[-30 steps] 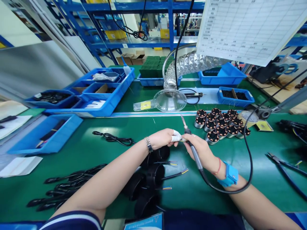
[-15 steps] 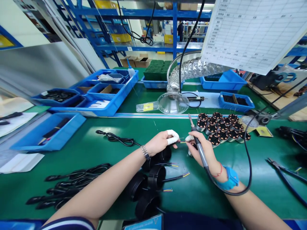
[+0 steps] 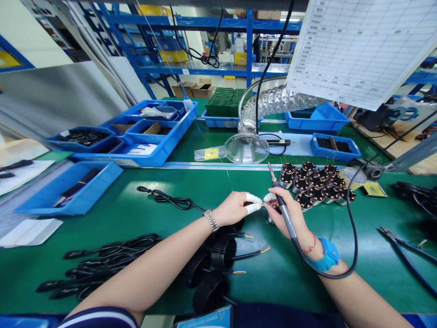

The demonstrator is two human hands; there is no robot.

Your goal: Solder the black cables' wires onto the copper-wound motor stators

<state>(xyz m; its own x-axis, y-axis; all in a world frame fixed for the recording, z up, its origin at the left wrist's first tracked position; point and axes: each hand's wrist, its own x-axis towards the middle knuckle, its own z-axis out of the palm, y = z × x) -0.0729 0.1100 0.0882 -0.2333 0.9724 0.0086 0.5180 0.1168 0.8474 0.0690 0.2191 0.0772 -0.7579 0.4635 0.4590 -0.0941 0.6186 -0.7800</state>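
Note:
My left hand (image 3: pixel 237 208), with white covers on its fingertips, is closed in a pinch on thin wire ends (image 3: pixel 262 205). These meet the fingertips of my right hand (image 3: pixel 292 212), which also pinch there. Across that right hand lies a soldering iron (image 3: pixel 285 214), its tip pointing up and away, its cord looping over the wrist. A metal part under the right fingers is mostly hidden. Below my left wrist stand several black round housings (image 3: pixel 221 253) with coloured wire ends sticking out to the right.
Several copper-wound stators (image 3: pixel 317 182) stand right of my hands, near pliers (image 3: pixel 398 241). Black cables (image 3: pixel 112 257) lie at the left. A fume funnel (image 3: pixel 246 148) rises behind, between blue trays (image 3: pixel 164 146). A paper sheet (image 3: pixel 358 50) hangs at the upper right.
My left hand has moved right, and its fingertips now meet the right hand's at the wire ends. My right hand and the soldering iron have barely moved.

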